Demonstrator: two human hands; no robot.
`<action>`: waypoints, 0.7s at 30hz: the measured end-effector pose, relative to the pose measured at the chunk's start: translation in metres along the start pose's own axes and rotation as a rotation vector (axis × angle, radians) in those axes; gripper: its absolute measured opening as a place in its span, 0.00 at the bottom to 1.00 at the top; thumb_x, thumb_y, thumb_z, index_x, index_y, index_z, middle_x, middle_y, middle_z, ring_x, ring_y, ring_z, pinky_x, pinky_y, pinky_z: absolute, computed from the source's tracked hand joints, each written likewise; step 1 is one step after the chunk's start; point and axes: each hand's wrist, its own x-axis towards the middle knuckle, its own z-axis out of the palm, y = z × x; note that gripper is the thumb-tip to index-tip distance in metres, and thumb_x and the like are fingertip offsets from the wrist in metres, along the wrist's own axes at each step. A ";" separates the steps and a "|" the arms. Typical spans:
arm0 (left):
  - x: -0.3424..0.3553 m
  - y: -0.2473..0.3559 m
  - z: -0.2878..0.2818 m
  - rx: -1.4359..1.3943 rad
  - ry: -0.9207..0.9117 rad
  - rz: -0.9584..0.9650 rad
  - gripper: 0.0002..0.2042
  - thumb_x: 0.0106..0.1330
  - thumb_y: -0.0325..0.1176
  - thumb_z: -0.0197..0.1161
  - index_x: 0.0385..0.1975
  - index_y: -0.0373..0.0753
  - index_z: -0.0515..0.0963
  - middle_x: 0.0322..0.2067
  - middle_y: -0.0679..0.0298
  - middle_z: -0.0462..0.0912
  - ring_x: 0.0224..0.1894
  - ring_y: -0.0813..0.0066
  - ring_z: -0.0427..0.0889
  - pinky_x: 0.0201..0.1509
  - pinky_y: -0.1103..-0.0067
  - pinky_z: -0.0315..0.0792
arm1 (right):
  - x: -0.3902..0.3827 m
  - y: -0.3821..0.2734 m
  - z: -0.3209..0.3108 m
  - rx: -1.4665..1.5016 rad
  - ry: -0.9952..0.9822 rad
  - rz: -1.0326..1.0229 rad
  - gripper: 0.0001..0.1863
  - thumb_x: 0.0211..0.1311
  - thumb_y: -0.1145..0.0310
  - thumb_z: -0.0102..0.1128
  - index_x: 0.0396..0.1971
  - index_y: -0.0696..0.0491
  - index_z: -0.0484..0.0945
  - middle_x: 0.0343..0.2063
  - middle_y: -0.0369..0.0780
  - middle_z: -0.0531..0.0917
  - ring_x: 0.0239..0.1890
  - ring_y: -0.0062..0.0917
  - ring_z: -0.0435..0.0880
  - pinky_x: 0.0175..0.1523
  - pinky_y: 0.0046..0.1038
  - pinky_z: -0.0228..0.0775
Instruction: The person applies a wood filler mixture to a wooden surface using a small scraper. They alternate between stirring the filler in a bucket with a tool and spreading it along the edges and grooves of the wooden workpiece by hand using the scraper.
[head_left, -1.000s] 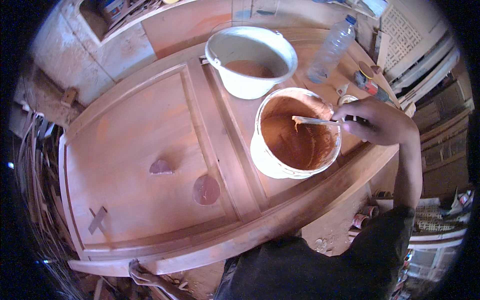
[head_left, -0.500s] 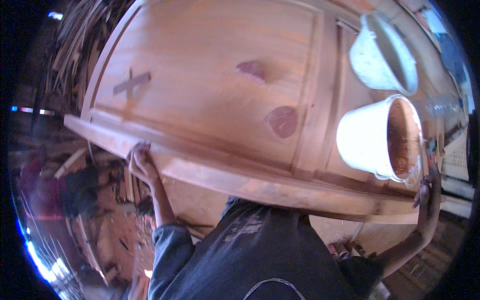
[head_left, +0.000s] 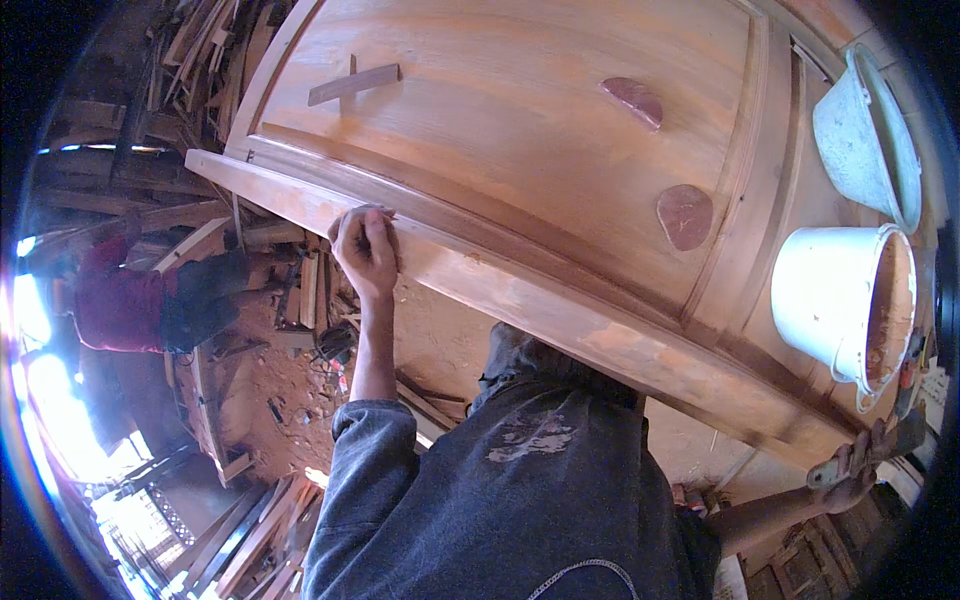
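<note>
A large wooden panelled door (head_left: 520, 130) lies flat in front of me, smeared with orange-brown filler. My left hand (head_left: 366, 250) is closed, its fingers curled against the door's near edge; whether something small is in them is hidden. At the near right corner my right hand (head_left: 850, 472) grips a putty knife (head_left: 908, 432), its handle end pointing left and its broad blade right. Just beyond that hand, a white bucket (head_left: 822, 295) lies tilted on the door, with orange-brown residue inside. Two reddish sanding discs, one folded (head_left: 634, 103) and one round (head_left: 685, 217), rest on the panel.
Farther right, a pale green bucket (head_left: 860, 140) lies tilted too. Two crossed wood strips (head_left: 355, 84) sit on the door's left part. Offcuts (head_left: 200, 50) are piled at far left. Another person in a red top (head_left: 125, 295) is at the left, beyond a debris-strewn floor (head_left: 290, 400).
The view has turned, so the door and buckets appear shifted right. My right hand has come away from the white bucket's rim to the door's corner, and the putty knife now shows plainly.
</note>
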 end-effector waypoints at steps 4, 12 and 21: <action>0.015 0.008 -0.012 0.106 -0.161 0.081 0.12 0.66 0.31 0.60 0.19 0.38 0.75 0.20 0.62 0.77 0.27 0.62 0.75 0.46 0.70 0.65 | -0.048 0.017 0.018 0.263 -0.278 0.016 0.37 0.61 0.76 0.53 0.67 0.69 0.47 0.52 0.53 0.70 0.26 0.22 0.67 0.25 0.24 0.65; 0.051 -0.011 -0.041 -0.073 -0.518 0.214 0.05 0.64 0.31 0.63 0.31 0.36 0.78 0.28 0.58 0.82 0.33 0.56 0.80 0.45 0.69 0.70 | -0.213 0.145 0.159 -0.324 -0.199 0.354 0.26 0.63 0.63 0.58 0.56 0.61 0.64 0.28 0.38 0.73 0.15 0.19 0.67 0.18 0.23 0.62; 0.107 -0.097 -0.047 -0.070 -0.390 0.213 0.09 0.68 0.28 0.61 0.46 0.35 0.78 0.32 0.56 0.84 0.33 0.68 0.83 0.39 0.75 0.74 | -0.283 0.274 0.370 -1.393 -0.318 0.066 0.28 0.63 0.72 0.62 0.63 0.40 0.71 0.39 0.46 0.76 0.37 0.41 0.81 0.40 0.37 0.77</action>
